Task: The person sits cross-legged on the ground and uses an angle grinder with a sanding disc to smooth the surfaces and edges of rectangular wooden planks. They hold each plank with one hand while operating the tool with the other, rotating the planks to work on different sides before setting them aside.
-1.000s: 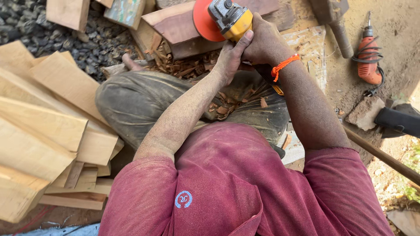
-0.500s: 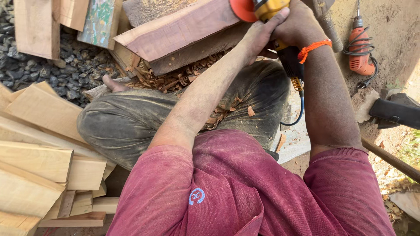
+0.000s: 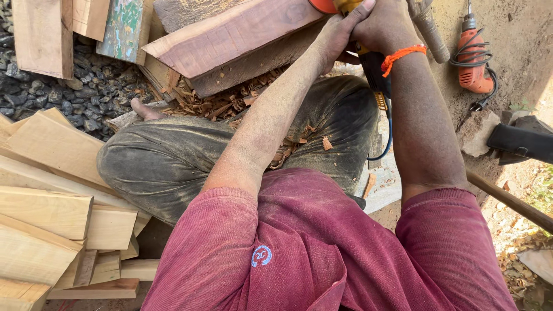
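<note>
The fingers of the left hand (image 3: 340,34) are wrapped tight around the yellow body of an angle grinder (image 3: 348,7), the fingertips pressed together along its side at the very top edge of the view. The right hand (image 3: 387,26) is clamped on the same tool from the other side, just behind the left, with an orange thread band (image 3: 403,56) around the wrist. Only a sliver of the grinder's orange disc (image 3: 322,4) shows, sitting right at the upper end of a reddish wooden block (image 3: 230,37) that lies tilted across the ground in front of the person. The tool's dark handle and blue cord (image 3: 387,124) run down from the hands along the right forearm. Under the block, a heap of curled wood shavings (image 3: 224,103) spreads onto the person's dusty grey trousers (image 3: 173,161), and a bare foot (image 3: 145,109) touches the edge of the heap. To the left, pale sawn planks (image 3: 52,196) lie stacked in layers beside grey gravel (image 3: 63,92). Well off to the right, an orange electric drill (image 3: 472,57) rests on the bare earth with its cord coiled beside it.
</note>
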